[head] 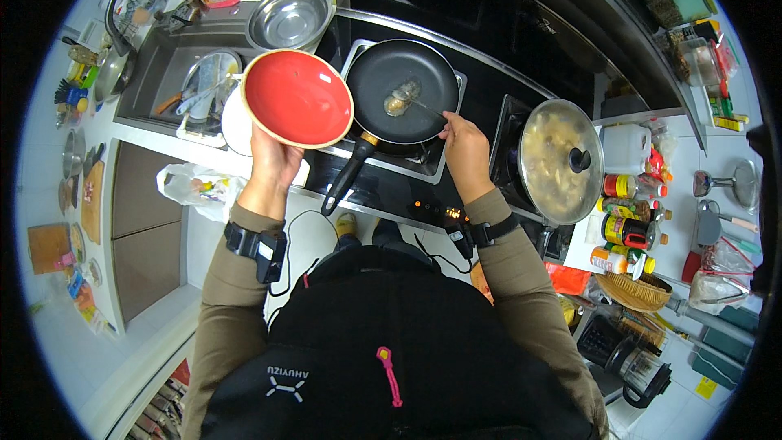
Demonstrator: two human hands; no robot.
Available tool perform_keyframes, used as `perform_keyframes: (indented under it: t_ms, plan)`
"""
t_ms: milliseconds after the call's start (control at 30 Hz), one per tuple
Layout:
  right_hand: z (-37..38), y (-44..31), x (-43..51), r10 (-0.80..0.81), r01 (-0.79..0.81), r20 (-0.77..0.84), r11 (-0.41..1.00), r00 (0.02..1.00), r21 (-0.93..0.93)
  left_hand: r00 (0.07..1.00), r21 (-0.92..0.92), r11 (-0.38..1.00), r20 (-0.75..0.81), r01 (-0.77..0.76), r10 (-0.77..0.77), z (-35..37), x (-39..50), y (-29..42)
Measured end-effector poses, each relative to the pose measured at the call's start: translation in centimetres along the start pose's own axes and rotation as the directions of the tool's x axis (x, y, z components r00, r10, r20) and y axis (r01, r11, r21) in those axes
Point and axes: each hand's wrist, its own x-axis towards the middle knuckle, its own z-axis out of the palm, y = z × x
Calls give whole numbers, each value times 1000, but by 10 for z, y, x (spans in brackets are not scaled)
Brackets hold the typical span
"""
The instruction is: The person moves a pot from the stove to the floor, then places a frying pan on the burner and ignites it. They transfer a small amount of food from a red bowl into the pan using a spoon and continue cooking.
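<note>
My left hand (275, 156) holds a red-lined bowl (297, 98) from below, tilted, just left of a black frying pan (391, 61). The pan sits on the left burner with its black handle (350, 176) pointing towards me. Between the fingertips of my right hand (462, 145), at the pan's right rim, is the thin handle of a metal spoon (421, 104). The spoon's far end lies over a small glossy, brownish patch (396, 105) in the pan; what it is made of cannot be told.
Right of the pan stands a wide pot with a glass lid (559, 162), food visible through it. Sauce bottles (632, 229) line the far right. At left are a sink (149, 98) with dishes, a steel basin (290, 17) and a white plastic bag (201, 189).
</note>
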Motion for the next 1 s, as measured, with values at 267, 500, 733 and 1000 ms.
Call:
perform_keyframes:
  t_ms: [267, 500, 733, 1000]
  plan:
    - [-6, -3, -10, -59, 59, 10, 996, 998, -74, 1000, 18, 1000, -18, -9, 10, 1, -4, 2]
    - [-2, -1, -15, -147, 148, 20, 979, 989, -142, 1000, 27, 1000, -8, -15, 15, 7, -7, 2]
    - [-4, 0, -16, -138, 142, 32, 977, 990, -159, 1000, 1, 1000, 9, -2, 2, 7, -8, 2]
    - [-8, 2, -14, -161, 165, 33, 966, 986, -200, 1000, -8, 1000, 9, -24, 24, 4, -9, 4]
